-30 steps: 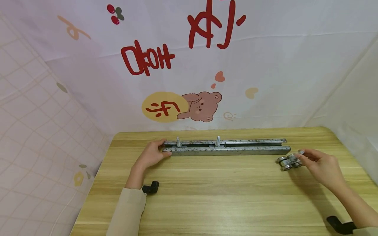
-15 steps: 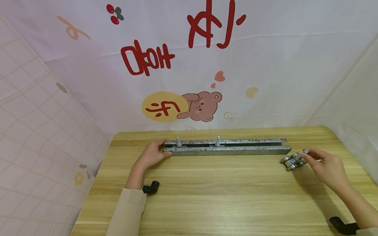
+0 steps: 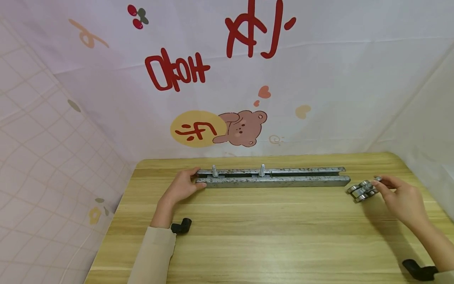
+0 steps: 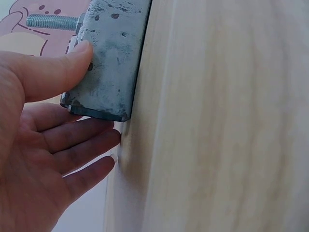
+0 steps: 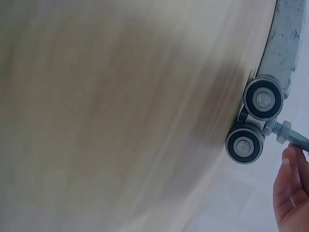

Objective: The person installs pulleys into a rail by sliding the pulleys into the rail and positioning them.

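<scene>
A long galvanized steel rail (image 3: 294, 182), slotted along its top, lies across the back of the table. My left hand (image 3: 181, 186) holds its left end, thumb on the front wall and fingers behind and under the end in the left wrist view. Two threaded bolts, one left (image 3: 214, 171) and one near mid-length (image 3: 262, 170), stand up through the slot. Just off the rail's right end is a roller trolley (image 3: 361, 191) with several bearing wheels. My right hand (image 3: 404, 199) pinches the tip of its bolt (image 5: 295, 138), which carries a nut.
The wood-grain table (image 3: 269, 236) extends in front of the rail. A white printed cloth (image 3: 326, 79) hangs close behind it, with more cloth at both sides. Black bent pieces sit by the left wrist (image 3: 181, 226) and the right wrist (image 3: 420, 271).
My right hand has drawn the trolley rightward, away from the rail's end, and it has turned slightly. The left hand and the rail stay in place.
</scene>
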The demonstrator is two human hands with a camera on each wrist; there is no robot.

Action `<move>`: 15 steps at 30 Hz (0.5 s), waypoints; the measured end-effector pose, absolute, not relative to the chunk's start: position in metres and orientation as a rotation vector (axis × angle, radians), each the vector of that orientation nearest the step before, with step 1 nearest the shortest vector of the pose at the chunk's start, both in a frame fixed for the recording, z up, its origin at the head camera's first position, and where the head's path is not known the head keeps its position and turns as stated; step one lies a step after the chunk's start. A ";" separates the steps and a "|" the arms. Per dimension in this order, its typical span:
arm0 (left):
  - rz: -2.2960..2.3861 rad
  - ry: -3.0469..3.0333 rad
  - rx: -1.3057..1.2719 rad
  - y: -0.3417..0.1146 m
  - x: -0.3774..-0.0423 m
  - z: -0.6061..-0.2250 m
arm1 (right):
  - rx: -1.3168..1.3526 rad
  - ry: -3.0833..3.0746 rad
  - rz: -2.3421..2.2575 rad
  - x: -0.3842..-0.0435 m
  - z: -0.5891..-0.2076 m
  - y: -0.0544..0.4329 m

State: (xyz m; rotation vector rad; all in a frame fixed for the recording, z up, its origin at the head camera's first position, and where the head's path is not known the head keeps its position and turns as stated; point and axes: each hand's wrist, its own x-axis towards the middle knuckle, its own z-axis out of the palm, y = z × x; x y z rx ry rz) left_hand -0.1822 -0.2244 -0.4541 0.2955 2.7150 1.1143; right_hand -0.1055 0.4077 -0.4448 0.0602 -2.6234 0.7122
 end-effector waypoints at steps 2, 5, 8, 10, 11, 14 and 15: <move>1.113 2.710 0.290 -0.224 -0.182 -0.454 | 0.035 -2.646 0.700 -0.107 -0.445 0.409; 1.107 2.708 0.289 -0.224 -0.183 -0.455 | -0.008 -2.689 0.682 -0.108 -0.445 0.412; 1.103 2.709 0.292 -0.225 -0.183 -0.455 | -0.026 -2.707 0.657 -0.110 -0.445 0.415; 1.101 2.711 0.292 -0.225 -0.183 -0.454 | -0.037 -2.720 0.652 -0.111 -0.444 0.417; 1.103 2.711 0.290 -0.224 -0.183 -0.454 | -0.044 -2.726 0.645 -0.112 -0.444 0.419; 1.111 2.711 0.289 -0.224 -0.182 -0.453 | -0.081 -2.753 0.632 -0.114 -0.443 0.423; 1.118 2.709 0.287 -0.224 -0.182 -0.453 | -0.095 -2.761 0.633 -0.115 -0.442 0.425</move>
